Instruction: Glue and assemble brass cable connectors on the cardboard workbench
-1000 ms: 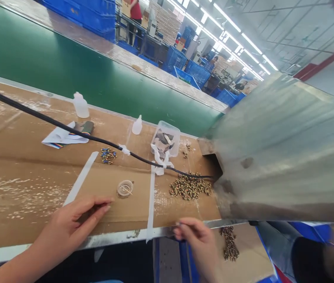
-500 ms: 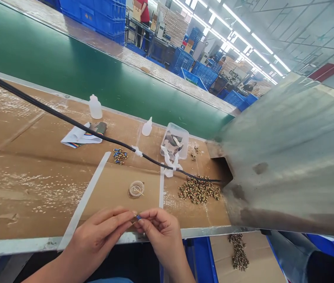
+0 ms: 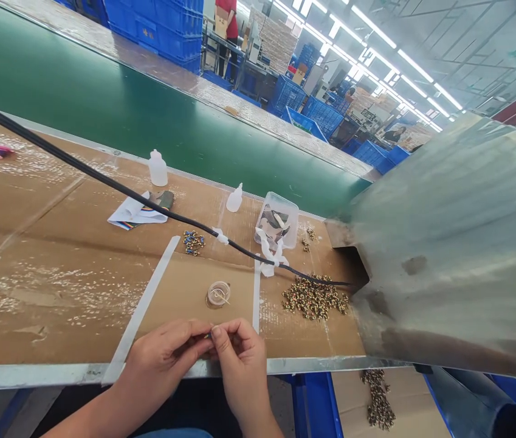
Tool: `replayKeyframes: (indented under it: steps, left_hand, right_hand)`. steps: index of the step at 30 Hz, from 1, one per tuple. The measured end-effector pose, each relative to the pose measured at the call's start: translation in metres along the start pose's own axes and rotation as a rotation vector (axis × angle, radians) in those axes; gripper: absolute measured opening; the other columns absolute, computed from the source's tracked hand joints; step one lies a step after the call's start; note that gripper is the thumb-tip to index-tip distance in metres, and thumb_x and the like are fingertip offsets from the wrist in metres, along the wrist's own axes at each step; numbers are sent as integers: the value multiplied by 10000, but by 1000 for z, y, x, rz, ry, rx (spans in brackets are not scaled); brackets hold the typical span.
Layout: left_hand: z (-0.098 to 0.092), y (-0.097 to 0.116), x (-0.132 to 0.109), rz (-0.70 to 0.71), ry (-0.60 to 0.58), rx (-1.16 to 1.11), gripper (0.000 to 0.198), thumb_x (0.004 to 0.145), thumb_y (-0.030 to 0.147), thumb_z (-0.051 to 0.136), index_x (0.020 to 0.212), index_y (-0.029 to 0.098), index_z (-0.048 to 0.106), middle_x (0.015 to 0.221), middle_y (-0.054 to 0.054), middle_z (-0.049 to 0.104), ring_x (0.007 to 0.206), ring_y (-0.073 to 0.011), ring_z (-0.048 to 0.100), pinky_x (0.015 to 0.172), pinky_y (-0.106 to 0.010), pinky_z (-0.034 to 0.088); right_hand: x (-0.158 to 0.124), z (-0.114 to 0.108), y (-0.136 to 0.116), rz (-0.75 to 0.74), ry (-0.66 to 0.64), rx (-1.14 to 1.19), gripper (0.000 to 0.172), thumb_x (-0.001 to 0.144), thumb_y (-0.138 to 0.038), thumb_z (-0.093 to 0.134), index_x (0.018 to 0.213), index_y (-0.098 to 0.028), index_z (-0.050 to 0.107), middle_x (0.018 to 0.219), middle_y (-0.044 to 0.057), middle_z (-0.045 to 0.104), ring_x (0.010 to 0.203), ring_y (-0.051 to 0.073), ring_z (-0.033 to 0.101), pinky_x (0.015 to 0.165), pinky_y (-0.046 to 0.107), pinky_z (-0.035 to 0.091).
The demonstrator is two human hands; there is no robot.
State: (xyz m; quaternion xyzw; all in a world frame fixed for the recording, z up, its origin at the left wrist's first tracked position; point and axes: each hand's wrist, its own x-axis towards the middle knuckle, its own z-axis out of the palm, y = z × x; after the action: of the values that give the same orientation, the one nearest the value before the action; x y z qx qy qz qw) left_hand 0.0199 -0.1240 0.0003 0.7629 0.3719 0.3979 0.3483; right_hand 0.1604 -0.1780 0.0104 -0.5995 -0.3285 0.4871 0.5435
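Component (image 3: 207,335), tiny and dark, too small to identify, pinched between 2 hands, left hand (image 3: 161,356) and right hand (image 3: 239,359), both closed on it

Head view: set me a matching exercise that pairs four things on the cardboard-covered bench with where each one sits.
Things:
1. Small round clear dish
2. Clear plastic box
3. Black cable
4. Heap of small beaded parts

Places:
A. Just right of the white tape strip
B. On the cardboard, left of that strip
C. Running into the dark opening under the grey metal cover
D. Behind the white tape loops

Right pairs: 1-B, 2-D, 3-C, 4-A.
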Motion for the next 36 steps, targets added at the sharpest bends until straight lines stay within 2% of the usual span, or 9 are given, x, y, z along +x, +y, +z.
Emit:
replayKeyframes:
  steps: [4,8,11,17,19,21,24,29,36]
  left_hand:
    - [-3,-1,2,-40,-37,-15,130,859,322,612,904,290,729,831,44,758,717,-127,713,673,-146,548]
    - [-6,-3,5,-95,-30,-30,129,830,303,629,896,305,739,812,56,758,707,-122,712,673,-139,545]
    - [-7,-5,7,-198,-30,-78,116,808,330,644,860,292,741,780,47,751,688,-134,704,658,-161,555]
    - [-5,-12,8,-440,-62,-372,211,765,388,678,874,214,725,802,-17,748,698,-179,705,646,-237,592]
    - [-6,-15,11,-435,-63,-392,216,768,393,678,873,210,724,825,-29,747,740,-189,706,692,-260,595]
    - [-8,-16,14,-371,-45,-330,177,772,376,685,843,220,729,843,-27,740,781,-185,695,732,-258,585]
    - [-11,-15,20,-287,23,-277,128,757,348,706,783,226,732,814,-23,728,763,-170,676,712,-232,572]
    - [-9,-14,22,-335,81,-347,146,729,351,731,787,218,731,778,-19,729,715,-159,677,669,-204,575]
    - [-4,-22,12,-380,61,-357,203,753,378,725,846,198,717,816,-29,729,768,-178,684,738,-246,590]
  right_hand:
    - [-2,0,4,-78,37,-186,314,875,-446,602,759,-160,661,712,43,651,653,148,586,585,235,479]
    - [-1,-5,-2,-172,-22,-316,280,920,-388,546,837,-192,729,773,50,687,720,169,620,642,254,489]
    - [0,-10,-7,-229,-27,-346,223,924,-331,545,891,-210,728,805,39,691,732,164,629,657,251,486]
    - [12,-19,-12,-412,197,-532,69,841,-252,648,866,-203,690,784,15,627,701,145,566,670,252,463]
    - [17,-21,-13,-471,206,-589,126,834,-235,657,950,-224,703,840,23,621,739,152,567,698,264,464]
    - [20,-20,-13,-495,192,-616,183,841,-227,653,1013,-251,710,883,31,617,780,159,577,715,274,468]
    - [25,-17,-12,-510,180,-634,159,865,-226,634,983,-269,731,876,31,616,807,166,591,737,288,469]
    - [31,-15,-12,-512,185,-683,136,891,-262,616,962,-262,733,884,36,632,831,175,600,763,304,456]
    - [33,-16,-18,-563,201,-804,131,911,-248,574,909,-228,704,875,41,624,838,190,566,766,318,406]
